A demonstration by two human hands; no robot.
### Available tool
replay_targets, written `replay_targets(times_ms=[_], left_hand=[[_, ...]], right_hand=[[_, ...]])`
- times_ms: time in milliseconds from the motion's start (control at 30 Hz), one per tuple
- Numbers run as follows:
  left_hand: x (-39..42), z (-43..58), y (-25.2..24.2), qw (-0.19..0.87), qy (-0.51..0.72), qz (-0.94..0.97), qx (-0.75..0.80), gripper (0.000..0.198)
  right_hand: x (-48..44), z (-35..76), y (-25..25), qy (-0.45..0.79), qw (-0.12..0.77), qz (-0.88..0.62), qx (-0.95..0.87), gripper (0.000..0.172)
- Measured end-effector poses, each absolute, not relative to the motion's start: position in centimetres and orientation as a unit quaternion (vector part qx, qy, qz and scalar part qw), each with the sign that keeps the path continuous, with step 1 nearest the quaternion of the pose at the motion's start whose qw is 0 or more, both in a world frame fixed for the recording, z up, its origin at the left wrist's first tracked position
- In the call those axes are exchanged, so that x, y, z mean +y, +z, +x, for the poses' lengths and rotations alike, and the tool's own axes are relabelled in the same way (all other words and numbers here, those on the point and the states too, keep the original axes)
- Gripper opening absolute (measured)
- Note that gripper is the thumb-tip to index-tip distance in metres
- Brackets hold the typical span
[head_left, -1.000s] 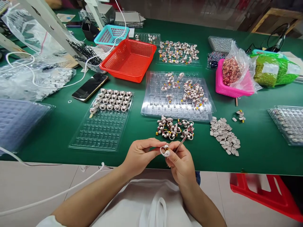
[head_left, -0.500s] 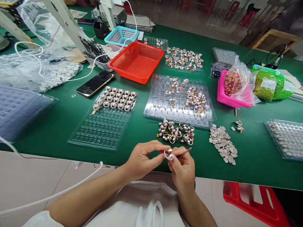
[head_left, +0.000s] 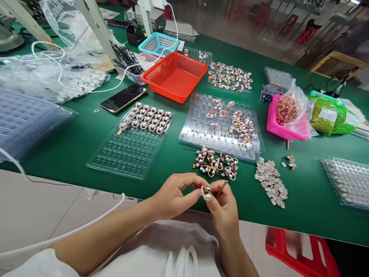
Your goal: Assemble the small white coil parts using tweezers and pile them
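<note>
Near the table's front edge, my left hand (head_left: 177,194) and my right hand (head_left: 226,209) meet around a small white-and-silver ring-shaped part (head_left: 206,193). My left thumb and fingertips pinch its left side. On its right, my right thumb and forefinger grip it, and a slim brownish metal tool (head_left: 221,187) is tucked in the same hand, its lower end hidden. Just beyond my hands lies a pile of similar ring-shaped parts (head_left: 215,163) with yellow tabs. Right of that pile are many loose pale-grey small caps (head_left: 271,181).
A clear tray (head_left: 123,154) at left has silver parts in its far rows. Stacked clear trays (head_left: 198,134) carry more ring parts. Behind stand a red basket (head_left: 175,80), a blue basket (head_left: 157,43) and a phone (head_left: 123,98). A pink basket (head_left: 278,129) is at right.
The view has shifted slightly, so table items appear farther right. Both hands keep hold of the ring-shaped part, which looks turned a little; the tool in my right hand points more steeply upward.
</note>
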State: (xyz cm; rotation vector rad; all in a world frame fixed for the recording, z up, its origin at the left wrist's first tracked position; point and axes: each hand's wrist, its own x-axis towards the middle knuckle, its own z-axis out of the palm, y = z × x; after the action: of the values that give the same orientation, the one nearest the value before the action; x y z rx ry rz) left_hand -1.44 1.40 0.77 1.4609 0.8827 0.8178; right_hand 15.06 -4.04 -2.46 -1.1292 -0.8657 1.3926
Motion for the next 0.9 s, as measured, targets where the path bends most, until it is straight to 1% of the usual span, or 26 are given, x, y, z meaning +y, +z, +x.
replay_targets(times_ms=[67,133,267,333,400,500,600,733,900], left_hand=[[1.6,-1.6,1.3,0.637,0.299,0.595,0.388,0.015],[1.9,-1.8,1.7,0.687,0.248,0.561,0.39,0.014],[2.4,-1.8,2.2,0.729,0.192,0.524,0.397,0.013],[2.5,-1.5,2.3,0.734,0.204,0.5,0.412,0.011],[2.3,-1.1,2.2,0.733,0.226,0.476,0.429,0.012],[1.9,-0.8,2.1,0.726,0.253,0.473,0.432,0.018],[1.5,-0.7,2.0,0.71,0.268,0.497,0.421,0.023],[1.3,-0.7,2.0,0.681,0.281,0.52,0.432,0.023],[1.1,-0.4,1.7,0.688,0.292,0.505,0.432,0.02]], right_hand=[[-4.2,15.6,-2.2,0.567,0.532,-0.476,-0.412,0.015],[-4.3,16.3,-2.1,0.557,0.518,-0.461,-0.458,0.017],[-4.0,17.4,-1.8,0.559,0.476,-0.437,-0.52,0.013],[-3.8,17.3,-1.8,0.549,0.486,-0.437,-0.521,0.013],[-3.6,16.9,-2.0,0.539,0.517,-0.442,-0.496,0.012],[-3.7,16.1,-2.7,0.536,0.569,-0.451,-0.43,0.01],[-4.1,15.6,-3.4,0.536,0.602,-0.457,-0.378,0.009],[-4.4,15.3,-3.8,0.547,0.612,-0.451,-0.35,0.01],[-4.4,14.9,-3.9,0.525,0.624,-0.452,-0.362,0.008]])
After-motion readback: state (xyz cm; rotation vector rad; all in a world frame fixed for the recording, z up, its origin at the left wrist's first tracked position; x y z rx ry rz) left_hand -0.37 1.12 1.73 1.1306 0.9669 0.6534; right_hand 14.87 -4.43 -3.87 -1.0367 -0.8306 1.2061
